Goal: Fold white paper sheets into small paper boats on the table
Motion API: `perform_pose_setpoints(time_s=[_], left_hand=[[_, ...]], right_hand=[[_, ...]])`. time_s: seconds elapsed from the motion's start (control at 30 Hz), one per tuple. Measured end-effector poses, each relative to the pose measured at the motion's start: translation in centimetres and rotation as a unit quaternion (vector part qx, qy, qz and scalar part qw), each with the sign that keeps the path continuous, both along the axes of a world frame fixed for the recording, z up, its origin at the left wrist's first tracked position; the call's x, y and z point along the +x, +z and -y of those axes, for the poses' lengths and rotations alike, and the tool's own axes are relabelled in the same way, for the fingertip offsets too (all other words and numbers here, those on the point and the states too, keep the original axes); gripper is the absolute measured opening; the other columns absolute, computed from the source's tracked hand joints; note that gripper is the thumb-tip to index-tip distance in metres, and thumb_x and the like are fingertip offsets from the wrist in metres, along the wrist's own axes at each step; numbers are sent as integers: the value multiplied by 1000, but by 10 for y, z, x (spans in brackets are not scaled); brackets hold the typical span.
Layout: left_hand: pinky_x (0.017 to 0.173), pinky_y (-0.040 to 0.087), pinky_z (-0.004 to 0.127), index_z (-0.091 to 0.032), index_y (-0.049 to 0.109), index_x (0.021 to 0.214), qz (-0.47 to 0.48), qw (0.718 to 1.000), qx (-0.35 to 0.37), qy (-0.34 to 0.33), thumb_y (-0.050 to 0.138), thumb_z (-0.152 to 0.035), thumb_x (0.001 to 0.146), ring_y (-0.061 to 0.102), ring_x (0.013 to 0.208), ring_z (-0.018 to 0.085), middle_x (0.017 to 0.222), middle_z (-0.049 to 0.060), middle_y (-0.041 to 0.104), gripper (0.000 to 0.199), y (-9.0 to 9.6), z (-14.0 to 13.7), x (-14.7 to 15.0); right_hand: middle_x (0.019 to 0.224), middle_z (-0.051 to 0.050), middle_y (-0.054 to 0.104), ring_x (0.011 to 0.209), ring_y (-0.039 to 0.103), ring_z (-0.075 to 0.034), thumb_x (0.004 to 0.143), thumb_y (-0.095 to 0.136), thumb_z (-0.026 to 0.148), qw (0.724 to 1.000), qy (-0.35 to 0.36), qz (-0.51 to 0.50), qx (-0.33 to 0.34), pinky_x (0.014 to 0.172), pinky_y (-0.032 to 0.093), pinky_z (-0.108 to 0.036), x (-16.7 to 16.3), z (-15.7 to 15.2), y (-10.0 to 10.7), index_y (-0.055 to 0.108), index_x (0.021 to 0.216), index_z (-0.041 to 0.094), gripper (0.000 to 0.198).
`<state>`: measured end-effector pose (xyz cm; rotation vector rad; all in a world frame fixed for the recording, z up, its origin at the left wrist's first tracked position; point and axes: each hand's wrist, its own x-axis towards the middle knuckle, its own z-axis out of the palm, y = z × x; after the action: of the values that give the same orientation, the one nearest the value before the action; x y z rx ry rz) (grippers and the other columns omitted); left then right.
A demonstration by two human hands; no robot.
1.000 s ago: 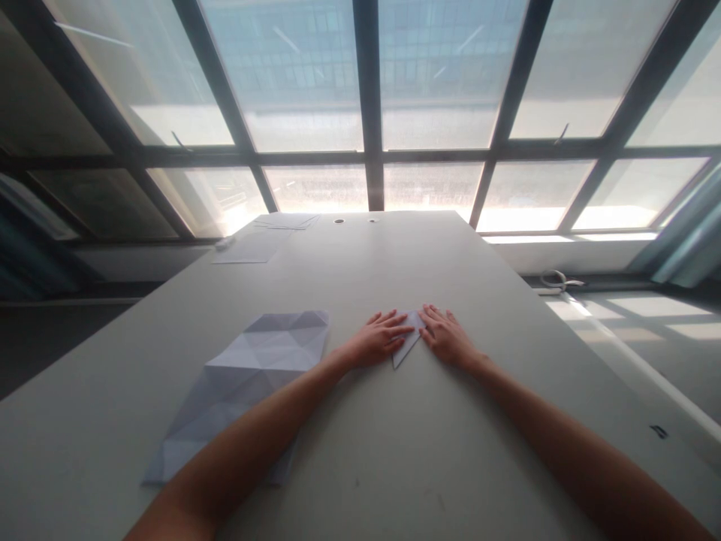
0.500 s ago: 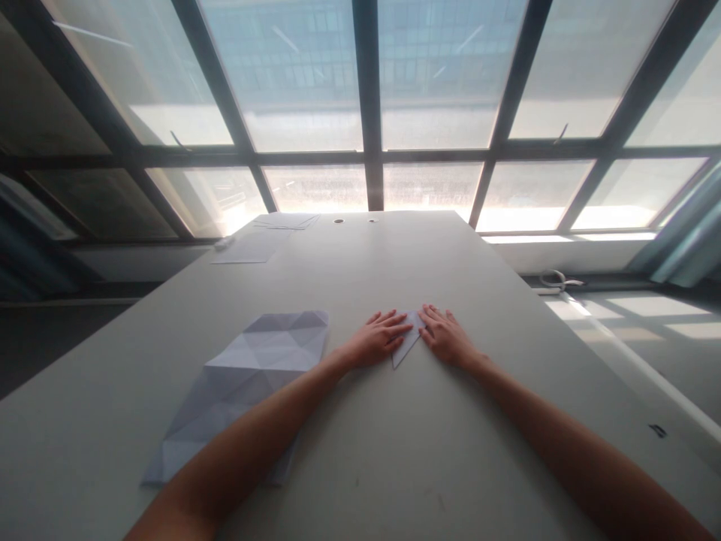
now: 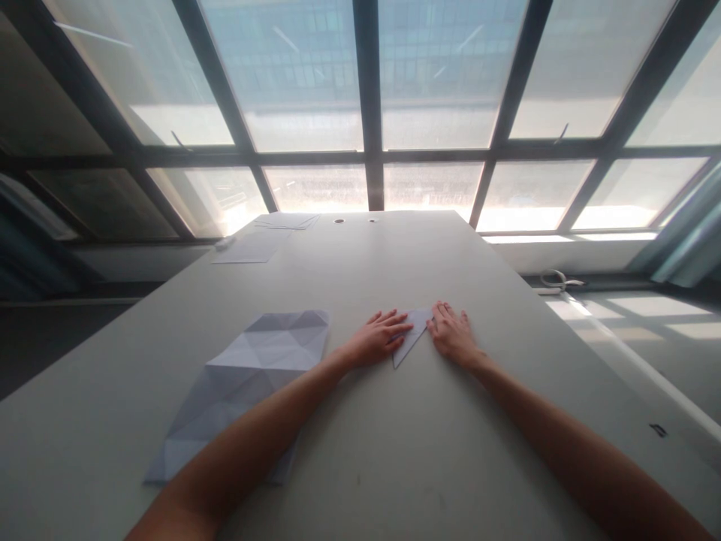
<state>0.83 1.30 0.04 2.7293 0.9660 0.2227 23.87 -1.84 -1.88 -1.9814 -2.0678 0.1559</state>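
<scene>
A small folded paper triangle (image 3: pixel 416 327) lies flat on the white table (image 3: pixel 360 436), one point toward me. Across its left part rests my left hand (image 3: pixel 381 337), palm down with fingers spread, partly hiding the paper. My right hand (image 3: pixel 451 331) lies flat at the triangle's right corner, its fingertips touching or very near the edge. To the left is a larger creased sheet of paper (image 3: pixel 253 352), partly covered by my left forearm.
Flat paper sheets (image 3: pixel 248 248) lie at the table's far left corner. Two round holes (image 3: pixel 339 221) are set near its far edge. A dark mark (image 3: pixel 658 430) shows at the right side. Beyond stands a large window, with a white cable (image 3: pixel 557 280) on the floor at right.
My right hand has slid a little to the right, off the middle of the folded paper, so more of it shows. My left hand has stayed in place.
</scene>
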Motion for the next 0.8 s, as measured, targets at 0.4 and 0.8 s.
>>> perform_pose_setpoints(time_s=[0.4,0.8], left_hand=[[119,14,49,-39,46,142,8,1000,2,29,34,-31,99,23,146,22,156,-5,33,44,-5,-2,1],[115,29,37,-20,52,137,147,972,95,157,31,-21,98,45,134,18,140,6,55,44,4,-10,-3]], right_hand=[[157,-10,31,146,21,-21,98,33,31,991,133,-21,26,118,12,-47,2,3,5,35,149,18,53],[153,-13,37,139,31,-27,98,36,46,994,103,27,24,112,23,-43,-14,16,11,44,144,17,55]])
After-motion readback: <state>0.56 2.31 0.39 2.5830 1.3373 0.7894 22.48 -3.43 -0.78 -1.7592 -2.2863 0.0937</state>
